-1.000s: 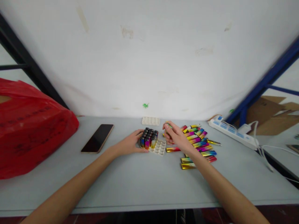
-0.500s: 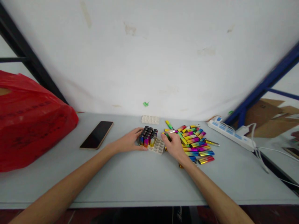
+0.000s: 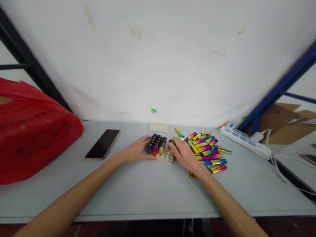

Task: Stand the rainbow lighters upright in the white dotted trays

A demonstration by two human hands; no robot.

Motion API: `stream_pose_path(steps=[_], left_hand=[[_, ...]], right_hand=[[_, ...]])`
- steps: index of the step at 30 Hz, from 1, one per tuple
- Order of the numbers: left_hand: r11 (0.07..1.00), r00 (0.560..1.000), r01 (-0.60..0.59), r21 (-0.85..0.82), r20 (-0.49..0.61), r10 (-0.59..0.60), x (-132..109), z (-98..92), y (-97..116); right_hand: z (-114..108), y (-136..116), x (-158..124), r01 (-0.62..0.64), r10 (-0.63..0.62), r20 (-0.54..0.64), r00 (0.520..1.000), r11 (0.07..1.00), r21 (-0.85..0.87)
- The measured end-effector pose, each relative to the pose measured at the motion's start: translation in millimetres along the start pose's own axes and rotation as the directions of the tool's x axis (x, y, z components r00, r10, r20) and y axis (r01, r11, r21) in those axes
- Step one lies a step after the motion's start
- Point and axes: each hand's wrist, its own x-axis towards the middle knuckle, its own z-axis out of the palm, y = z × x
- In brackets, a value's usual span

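**Lighter at the tray's right edge, tray braced from the left**

The white tray [image 3: 165, 152] lies on the table [image 3: 148, 187] in front of the person, about mid-width and towards the back wall. Its left part is filled with lighters standing upright [image 3: 156, 144], dark caps up, packed side by side; the sockets on the right part show bare, so the filling runs left to right.

Right hand [image 3: 184, 154]: fingers curled and pinched on one lighter [image 3: 172, 143], held at the tray's right edge, just above or at the bare sockets. Whether its foot has entered a socket cannot be told; the fingers cover it.

Left hand [image 3: 136, 151]: laid flat on the table, fingers spread lightly against the left side of the standing lighters. It grips nothing; judged as a brace, keeping the light tray from sliding under the push from the right.

Loose lighters [image 3: 206, 151], rainbow-coloured, lie in a heap touching the right hand's far side, within short reach of it.

Further out: a second, bare tray [image 3: 159, 127] by the wall; a phone [image 3: 103, 144], face up, left of the work; a red plastic bag [image 3: 32, 131] at far left; a power strip [image 3: 244, 139] at far right.
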Motion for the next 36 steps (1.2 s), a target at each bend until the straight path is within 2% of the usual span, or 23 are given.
stream_pose_path(steps=[3, 8, 15, 23, 27, 31, 34, 36], left_hand=[[1.000, 1.000, -0.010, 0.008, -0.010, 0.010, 0, 0.4, -1], [1.000, 1.000, -0.008, 0.013, -0.026, 0.009, 1, 1.4, -4], [1.000, 1.000, -0.016, -0.007, -0.009, 0.016, 0, -0.4, 0], [0.999, 1.000, -0.018, -0.029, -0.008, 0.018, 1, 1.2, -2], [0.999, 0.999, -0.034, -0.017, -0.014, 0.033, 1, 0.6, -2], [0.999, 0.999, -0.046, -0.018, -0.019, 0.046, 1, 0.7, -4], [1.000, 0.999, -0.028, -0.005, -0.020, 0.028, 2, 1.5, -4], [1.000, 1.000, -0.013, 0.007, -0.024, 0.014, 2, 1.8, -2]], right_hand=[[-1, 3, -2, 0.083, -0.078, 0.049, 0.996, 0.989, -0.126], [9, 3, -5, 0.033, -0.010, 0.138, 0.990, 0.986, -0.163], [26, -2, -6, -0.002, 0.006, 0.026, 1.000, 0.993, -0.122], [39, 1, -7, -0.019, 0.017, -0.009, 1.000, 0.979, -0.202], [43, -1, -5, 0.003, 0.010, 0.037, 0.999, 0.945, -0.328], [46, -9, -1, -0.038, 0.091, 0.094, 0.991, 0.887, -0.461], [40, -11, -2, -0.041, 0.111, 0.131, 0.985, 0.892, -0.450], [30, -5, -3, -0.036, 0.088, 0.112, 0.990, 0.916, -0.399]])
